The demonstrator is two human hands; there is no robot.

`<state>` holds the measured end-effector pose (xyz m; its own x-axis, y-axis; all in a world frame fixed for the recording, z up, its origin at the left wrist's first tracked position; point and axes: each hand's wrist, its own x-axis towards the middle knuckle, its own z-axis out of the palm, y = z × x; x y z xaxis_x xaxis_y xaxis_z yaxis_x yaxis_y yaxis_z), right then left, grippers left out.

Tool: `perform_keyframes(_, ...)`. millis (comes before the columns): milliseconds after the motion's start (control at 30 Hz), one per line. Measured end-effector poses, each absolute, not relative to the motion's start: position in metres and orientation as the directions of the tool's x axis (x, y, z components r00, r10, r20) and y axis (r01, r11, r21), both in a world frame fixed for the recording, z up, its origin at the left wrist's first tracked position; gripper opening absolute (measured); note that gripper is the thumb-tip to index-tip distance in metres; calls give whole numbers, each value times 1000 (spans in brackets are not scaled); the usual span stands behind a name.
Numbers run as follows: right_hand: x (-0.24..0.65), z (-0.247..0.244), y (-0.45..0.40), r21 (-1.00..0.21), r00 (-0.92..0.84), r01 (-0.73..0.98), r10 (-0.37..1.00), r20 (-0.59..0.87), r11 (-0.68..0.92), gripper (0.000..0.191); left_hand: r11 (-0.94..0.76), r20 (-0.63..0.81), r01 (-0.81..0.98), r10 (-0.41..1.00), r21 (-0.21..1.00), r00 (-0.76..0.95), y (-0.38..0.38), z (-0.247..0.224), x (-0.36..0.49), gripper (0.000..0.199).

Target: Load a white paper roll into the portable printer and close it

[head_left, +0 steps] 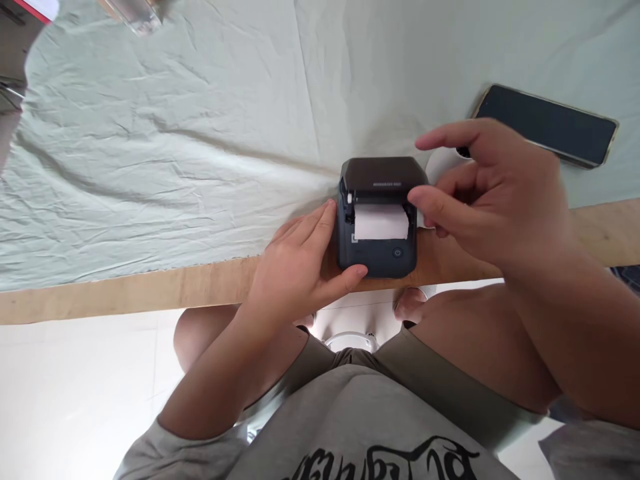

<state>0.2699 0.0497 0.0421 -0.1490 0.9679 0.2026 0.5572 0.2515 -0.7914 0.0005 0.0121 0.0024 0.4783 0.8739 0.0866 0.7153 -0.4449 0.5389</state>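
Observation:
A small dark label printer sits at the table's front edge with its lid raised. A strip of white paper lies across its opening, above the power button. My left hand grips the printer's left side, fingers along the side and thumb at the front edge. To the right of the lid is my right hand, with thumb and index finger apart and nothing between them. Its thumb tip is by the lid's right edge; whether it touches cannot be made out. A white rounded object is partly hidden behind this hand.
A dark-screened phone lies at the right on the pale green tablecloth. A clear object stands at the upper left. The bare wooden table edge runs in front of my lap.

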Motion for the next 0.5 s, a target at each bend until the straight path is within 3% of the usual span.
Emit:
perform_keyframes(100, 259, 49, 52, -721, -43, 625, 935, 352, 300, 19, -456, 102, 713, 871, 533, 481, 12, 0, -1, 95)
perform_keyframes(200, 255, 49, 61, -564, -136, 734, 896, 423, 378, 9, -473, 117, 705, 863, 529, 491, 12, 0, -2, 95)
perform_keyframes(333, 257, 47, 82, -332, -400, 833, 897, 189, 442, 4, -491, 139, 690, 855, 532, 500, 12, 0, -2, 93)
perform_keyframes(433, 254, 51, 95, -214, -454, 876, 889, -60, 433, 17, -501, 155, 684, 851, 530, 503, 12, -1, -1, 92)
perform_keyframes(500, 247, 56, 98, -193, -467, 878, 873, -143, 438, 19, -509, 165, 680, 847, 528, 506, 12, -1, -1, 92)
